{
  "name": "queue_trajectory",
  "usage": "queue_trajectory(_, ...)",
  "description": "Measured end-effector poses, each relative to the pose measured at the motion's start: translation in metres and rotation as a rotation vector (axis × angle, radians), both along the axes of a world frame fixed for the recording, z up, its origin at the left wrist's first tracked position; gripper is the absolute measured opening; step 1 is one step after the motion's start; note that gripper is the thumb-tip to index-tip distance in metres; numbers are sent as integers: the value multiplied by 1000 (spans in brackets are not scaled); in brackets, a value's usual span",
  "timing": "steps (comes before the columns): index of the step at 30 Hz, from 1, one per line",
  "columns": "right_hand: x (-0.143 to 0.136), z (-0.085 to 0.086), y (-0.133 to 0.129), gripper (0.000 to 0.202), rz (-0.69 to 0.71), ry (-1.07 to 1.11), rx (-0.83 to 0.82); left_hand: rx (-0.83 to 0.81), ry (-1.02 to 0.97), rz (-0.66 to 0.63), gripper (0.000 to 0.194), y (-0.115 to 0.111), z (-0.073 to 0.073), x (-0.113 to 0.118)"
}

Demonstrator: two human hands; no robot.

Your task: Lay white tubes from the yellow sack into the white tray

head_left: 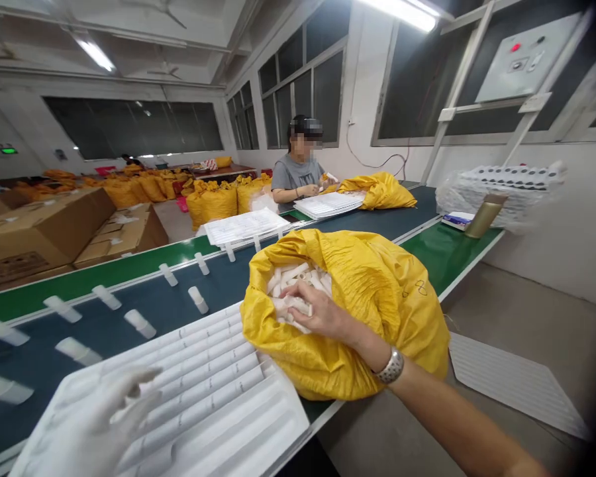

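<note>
My right hand [310,308] reaches into the open mouth of a yellow woven sack [377,285], its fingers curled round white plastic tubes [298,271]. My left hand [104,411], in a white glove and blurred, is over a white ribbed tray [273,430] at the lower left. Its fingers are apart, with nothing seen between them. White tubes lie side by side in the tray's grooves; some grooves nearest me are bare. The sack rests against the tray's right end.
Several white tubes lie on the dark belt [173,311]. Across it, a person [298,172] handles a tube beside stacked trays [328,204] and another yellow sack [382,191]. A gold cup [485,215] stands at the right; a tray [516,381] lies lower right.
</note>
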State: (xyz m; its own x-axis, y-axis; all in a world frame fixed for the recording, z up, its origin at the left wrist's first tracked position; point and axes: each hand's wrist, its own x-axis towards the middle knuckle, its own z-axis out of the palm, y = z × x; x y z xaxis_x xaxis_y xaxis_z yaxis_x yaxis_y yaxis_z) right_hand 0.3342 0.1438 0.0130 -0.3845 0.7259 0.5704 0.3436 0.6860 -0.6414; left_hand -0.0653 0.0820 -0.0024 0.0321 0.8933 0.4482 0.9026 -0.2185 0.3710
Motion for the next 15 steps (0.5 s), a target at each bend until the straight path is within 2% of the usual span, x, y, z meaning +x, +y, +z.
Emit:
queue_trajectory(1,-2,4,-8,19,24,66,-4,55,2,-66,34,-27,-12,-2)
queue_trajectory(3,-10,8,-24,17,81,207,-19,32,46,-135,31,-74,-28,0)
queue_trajectory(4,-15,10,-30,17,112,260,-31,-24,72,-134,28,-92,-32,3)
queue_trajectory(6,-28,12,-38,20,160,282,-22,-160,121,-85,27,-113,-32,8)
queue_trajectory(10,-58,15,-51,28,326,105,131,-289,177,-27,31,-118,-30,7)
queue_trajectory(12,-71,15,-56,27,405,55,160,-299,209,-30,33,-112,-33,8)
queue_trajectory(15,-81,12,-56,24,434,50,147,-322,280,-21,35,-98,-39,11)
